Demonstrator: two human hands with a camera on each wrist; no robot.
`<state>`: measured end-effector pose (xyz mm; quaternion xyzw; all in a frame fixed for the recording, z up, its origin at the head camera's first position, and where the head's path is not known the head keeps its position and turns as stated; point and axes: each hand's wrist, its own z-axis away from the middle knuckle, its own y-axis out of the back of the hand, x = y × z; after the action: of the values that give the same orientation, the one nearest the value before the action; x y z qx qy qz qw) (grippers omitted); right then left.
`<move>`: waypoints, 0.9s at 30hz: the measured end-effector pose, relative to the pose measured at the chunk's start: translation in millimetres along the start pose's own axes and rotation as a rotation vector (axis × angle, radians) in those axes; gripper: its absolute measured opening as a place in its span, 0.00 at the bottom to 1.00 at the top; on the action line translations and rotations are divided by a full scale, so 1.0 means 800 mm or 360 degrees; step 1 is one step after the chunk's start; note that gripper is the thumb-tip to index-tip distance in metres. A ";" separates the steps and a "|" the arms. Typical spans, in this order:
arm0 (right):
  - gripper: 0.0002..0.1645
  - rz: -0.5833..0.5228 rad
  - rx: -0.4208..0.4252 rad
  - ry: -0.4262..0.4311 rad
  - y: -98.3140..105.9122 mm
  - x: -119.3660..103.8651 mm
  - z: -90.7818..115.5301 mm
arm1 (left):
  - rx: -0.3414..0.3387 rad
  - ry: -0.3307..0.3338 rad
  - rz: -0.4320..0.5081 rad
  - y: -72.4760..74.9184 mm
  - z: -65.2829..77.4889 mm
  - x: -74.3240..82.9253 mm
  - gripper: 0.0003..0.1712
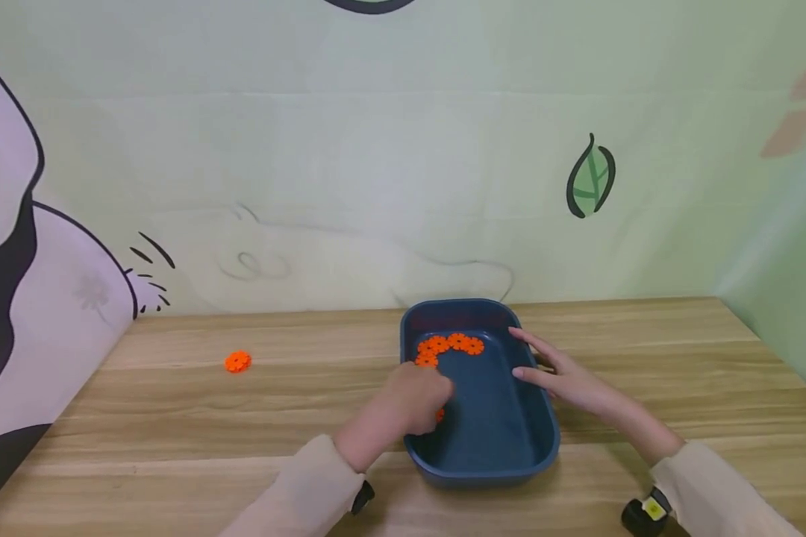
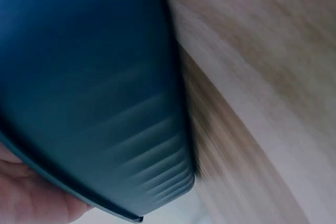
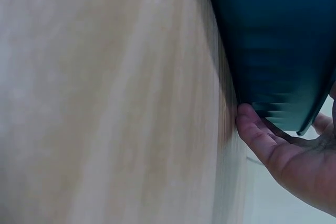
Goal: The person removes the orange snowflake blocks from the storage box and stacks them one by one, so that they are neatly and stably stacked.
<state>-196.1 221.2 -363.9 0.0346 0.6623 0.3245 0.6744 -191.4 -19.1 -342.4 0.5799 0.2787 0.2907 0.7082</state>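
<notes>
A dark blue plastic tray (image 1: pixel 481 474) with deep walls stands on the table. Several orange flower-shaped discs (image 1: pixel 457 341) form a curved row inside it, along the far end and left side. My left hand (image 1: pixel 413 395) reaches over the left wall into the tray, knuckles up. Its fingertips are hidden; a bit of an orange disc (image 1: pixel 440 415) shows beside them, and I cannot tell whether it is held. My right hand (image 1: pixel 564 377) holds the tray's right wall, thumb and forefinger over the rim, other fingers (image 3: pixel 257 129) against the outside.
One more orange disc (image 1: pixel 238 362) lies on the wooden table (image 1: pixel 175 447), well left of the tray. Behind the table's back edge hangs a pale printed cloth (image 1: pixel 376 164). A dark wrist device (image 1: pixel 646 513) sits at the right sleeve.
</notes>
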 end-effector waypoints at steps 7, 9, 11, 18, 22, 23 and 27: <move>0.41 -0.0007 -0.0008 0.0010 0.001 0.001 -0.003 | -0.0046 0.0028 -0.0125 0.001 -0.005 0.001 0.07; 0.41 -0.0008 -0.0011 0.0017 0.001 0.002 -0.003 | -0.0064 0.0034 -0.0139 0.001 -0.006 0.001 0.08; 0.41 -0.0011 -0.0011 0.0021 0.001 0.003 -0.003 | -0.0067 0.0029 -0.0133 0.001 -0.007 0.001 0.09; 0.41 -0.0011 -0.0013 0.0019 0.001 0.003 -0.003 | 0.0105 -0.0066 0.0091 -0.004 -0.005 -0.006 0.06; 0.41 -0.0027 -0.0028 0.0009 0.001 0.002 -0.002 | 0.0297 -0.0180 0.0383 -0.004 0.002 -0.012 0.09; 0.41 -0.0036 -0.0033 0.0010 0.001 0.001 -0.002 | 0.0336 -0.0210 0.0460 -0.004 0.005 -0.013 0.10; 0.41 -0.0038 -0.0042 0.0017 0.001 0.000 -0.001 | 0.0428 -0.0296 0.0769 -0.001 0.016 -0.016 0.12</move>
<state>-197.5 221.4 -363.3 0.0160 0.6620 0.3254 0.6750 -190.5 -37.3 -340.1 0.7423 0.1024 0.3570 0.5576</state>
